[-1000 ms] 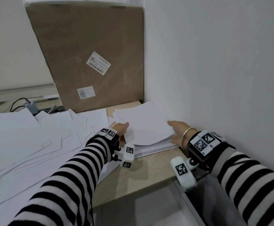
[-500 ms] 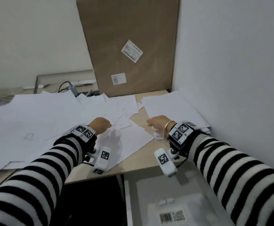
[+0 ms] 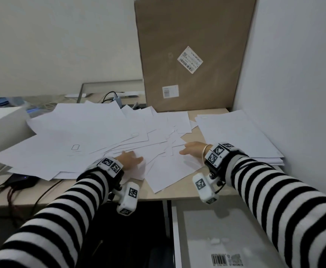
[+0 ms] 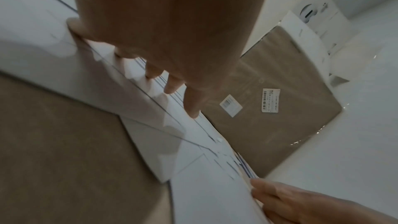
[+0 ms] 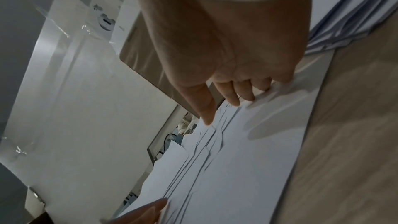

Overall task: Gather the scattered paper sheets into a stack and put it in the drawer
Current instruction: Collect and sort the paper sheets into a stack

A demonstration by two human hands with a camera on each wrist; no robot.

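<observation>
Several loose white paper sheets (image 3: 92, 144) lie fanned over the left and middle of the desk. A gathered stack (image 3: 241, 138) sits at the right, against the wall. My left hand (image 3: 134, 157) rests fingers-down on the loose sheets near the front edge; in the left wrist view its fingertips (image 4: 172, 88) touch overlapping sheet edges. My right hand (image 3: 187, 149) lies flat on a loose sheet (image 3: 173, 171) just left of the stack, its fingers (image 5: 237, 96) straight on the paper. Below the desk front at the right, the drawer (image 3: 174, 229) stands pulled out, with a grey packet bearing a barcode inside.
A tall cardboard box (image 3: 193, 55) stands at the back of the desk. The white wall (image 3: 297, 93) closes off the right side. A white box (image 3: 1, 132) and a black device with cables (image 3: 20, 180) sit at the left.
Both hands have left the stack by the wall and moved left onto the loose sheets in the middle. The head view has swung left and down.
</observation>
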